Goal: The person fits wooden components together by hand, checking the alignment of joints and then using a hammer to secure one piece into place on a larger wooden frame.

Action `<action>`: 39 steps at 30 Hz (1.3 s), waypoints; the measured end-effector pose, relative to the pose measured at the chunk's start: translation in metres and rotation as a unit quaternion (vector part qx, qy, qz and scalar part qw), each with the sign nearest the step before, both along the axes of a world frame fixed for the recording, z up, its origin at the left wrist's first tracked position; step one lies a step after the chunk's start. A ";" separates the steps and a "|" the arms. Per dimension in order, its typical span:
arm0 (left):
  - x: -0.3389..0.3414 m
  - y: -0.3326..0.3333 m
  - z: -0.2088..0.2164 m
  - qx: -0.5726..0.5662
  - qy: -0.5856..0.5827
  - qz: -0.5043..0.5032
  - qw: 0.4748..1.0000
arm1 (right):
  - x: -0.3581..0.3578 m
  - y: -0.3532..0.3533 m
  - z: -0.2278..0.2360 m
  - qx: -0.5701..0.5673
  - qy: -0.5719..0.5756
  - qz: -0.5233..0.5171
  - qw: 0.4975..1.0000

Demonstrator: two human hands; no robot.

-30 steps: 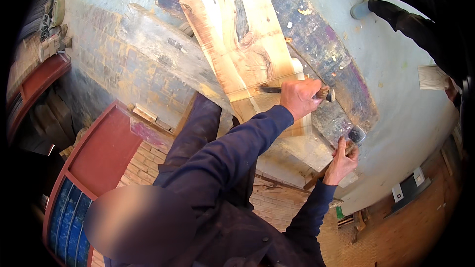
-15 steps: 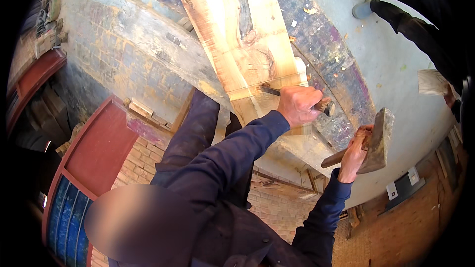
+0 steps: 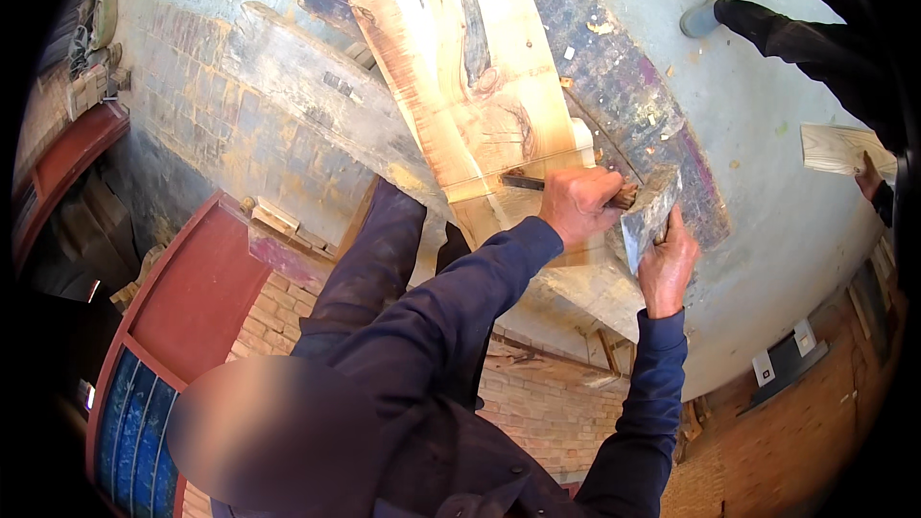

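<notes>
A thick, pale wooden slab with a dark knot lies on the bench. My left hand is closed round a chisel, whose metal blade meets the slab near a line across its near end. My right hand grips a hatchet-like striking tool with a broad, grey, wedge-shaped head. That head is at the butt of the chisel's handle; whether they touch, I cannot tell. The fingers and head hide the striking tool's handle.
The stained workbench carries wood chips. A worn grey plank lies left of the slab. At the right, another person's hand holds a short board. A red-framed panel stands at lower left.
My right hand has swung the striking tool left and up to the chisel's butt. My left hand and the chisel stay nearly in place. The other person's board has shifted slightly left.
</notes>
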State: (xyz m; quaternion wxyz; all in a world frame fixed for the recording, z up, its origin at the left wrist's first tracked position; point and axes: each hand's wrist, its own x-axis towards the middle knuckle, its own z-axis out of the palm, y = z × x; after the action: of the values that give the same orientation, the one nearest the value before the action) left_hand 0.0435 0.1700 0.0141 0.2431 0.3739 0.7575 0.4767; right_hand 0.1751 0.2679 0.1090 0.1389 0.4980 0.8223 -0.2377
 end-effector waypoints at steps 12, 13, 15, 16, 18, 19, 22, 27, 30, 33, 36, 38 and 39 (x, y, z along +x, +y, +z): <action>-0.002 -0.001 -0.010 -0.025 0.048 0.020 0.998 | 0.017 0.010 -0.029 -0.033 0.102 -0.081 0.991; -0.006 -0.003 -0.007 -0.060 0.037 -0.004 0.998 | 0.022 0.013 -0.031 -0.007 0.104 -0.098 0.990; -0.006 -0.001 -0.001 -0.034 0.040 0.006 0.999 | 0.031 0.021 -0.026 0.000 0.130 -0.155 0.979; -0.004 -0.002 0.001 -0.023 0.038 0.010 0.999 | 0.027 0.023 -0.018 0.002 0.139 -0.184 0.973; 0.003 0.006 0.003 -0.011 0.042 0.018 0.999 | 0.023 0.026 -0.008 0.011 0.138 -0.190 0.972; 0.005 0.010 0.004 -0.002 0.043 0.022 0.999 | 0.026 0.027 -0.008 0.022 0.144 -0.177 0.973; 0.000 0.013 0.002 0.032 0.018 0.049 0.998 | 0.021 0.024 0.000 0.027 0.117 -0.160 0.980; 0.001 0.002 0.007 0.034 0.021 0.001 0.999 | 0.015 0.015 0.007 0.034 0.134 -0.200 0.970; 0.002 0.007 0.009 0.050 0.016 0.029 0.998 | 0.000 0.022 0.021 0.060 0.134 -0.184 0.972; -0.001 0.016 0.008 0.046 0.024 0.043 0.998 | -0.005 0.027 0.027 0.064 0.141 -0.188 0.970; -0.001 0.017 0.005 0.045 0.020 0.049 0.998 | -0.002 0.028 0.021 0.080 0.166 -0.204 0.962; -0.001 0.015 0.001 0.028 0.008 0.049 0.998 | 0.000 0.014 0.005 0.085 0.124 -0.193 0.970; -0.001 0.013 0.002 0.012 -0.006 0.043 0.999 | -0.012 -0.001 -0.001 0.129 0.158 -0.103 0.974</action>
State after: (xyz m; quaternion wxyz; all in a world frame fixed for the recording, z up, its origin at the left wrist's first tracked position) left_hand 0.0428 0.1834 0.0161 0.2224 0.3413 0.7657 0.4977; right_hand 0.1627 0.2667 0.1078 -0.0829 0.5496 0.8021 -0.2183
